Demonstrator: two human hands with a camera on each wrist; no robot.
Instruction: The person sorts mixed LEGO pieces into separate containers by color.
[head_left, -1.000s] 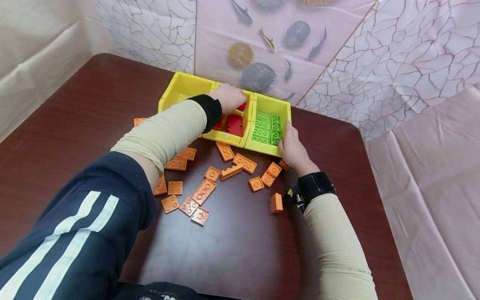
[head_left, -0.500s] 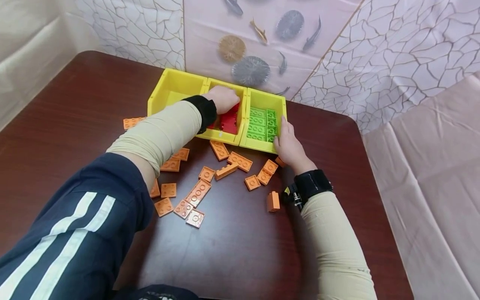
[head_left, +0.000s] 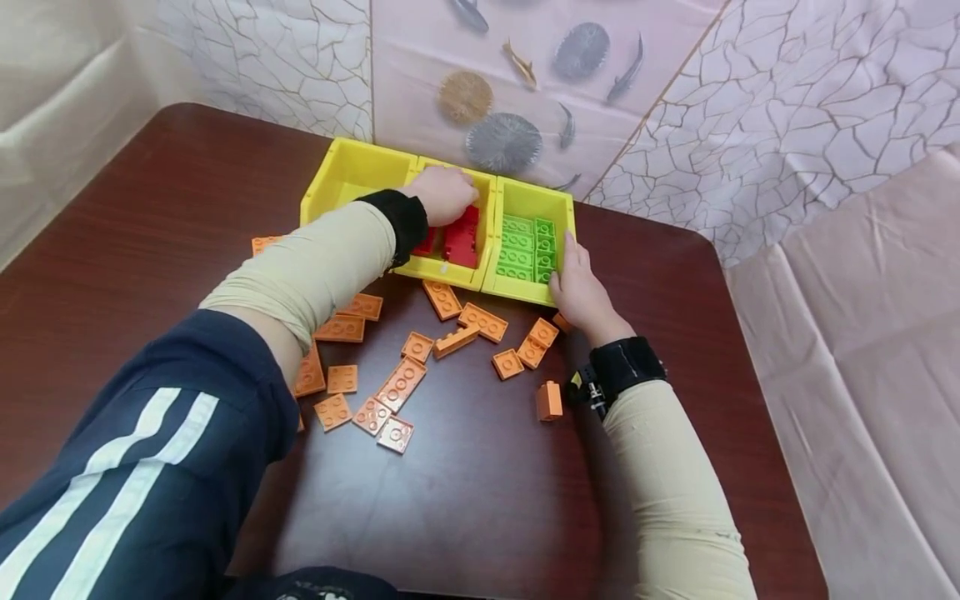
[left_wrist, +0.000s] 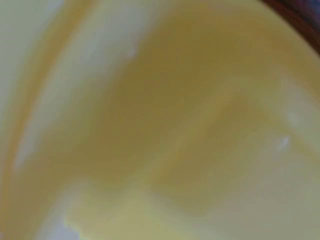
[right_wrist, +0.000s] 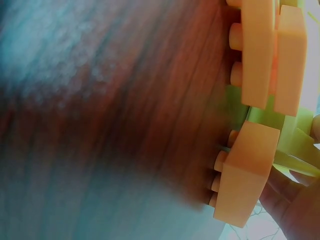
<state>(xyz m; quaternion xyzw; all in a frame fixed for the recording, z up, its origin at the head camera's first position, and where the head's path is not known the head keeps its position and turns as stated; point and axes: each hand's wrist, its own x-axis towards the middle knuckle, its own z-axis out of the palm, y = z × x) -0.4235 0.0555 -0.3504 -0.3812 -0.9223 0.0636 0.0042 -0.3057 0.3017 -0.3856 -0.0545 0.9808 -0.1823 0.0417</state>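
Note:
Three joined yellow bins [head_left: 491,237] stand at the back of the table. My left hand [head_left: 445,194] reaches into the middle bin, its fingers bent down over red building bricks [head_left: 461,240]. Its fingertips are hidden, so whether they pinch a brick cannot be seen. Only blurred yellow plastic [left_wrist: 175,100] fills the left wrist view. With the thumb at its front corner and the fingers along its outer side, my right hand [head_left: 585,292] grips the right bin. Rows of green bricks [head_left: 525,250] lie in that bin.
Loose orange bricks [head_left: 401,383] are scattered on the dark wooden table [head_left: 465,500] in front of the bins. An upright orange brick [head_left: 549,401] stands near the right wrist. A patterned cloth [head_left: 540,92] hangs behind the bins.
The left hand has shifted slightly within the middle bin, and the red bricks under it lie differently. The right hand stays on the right bin. The head view has shifted a little.

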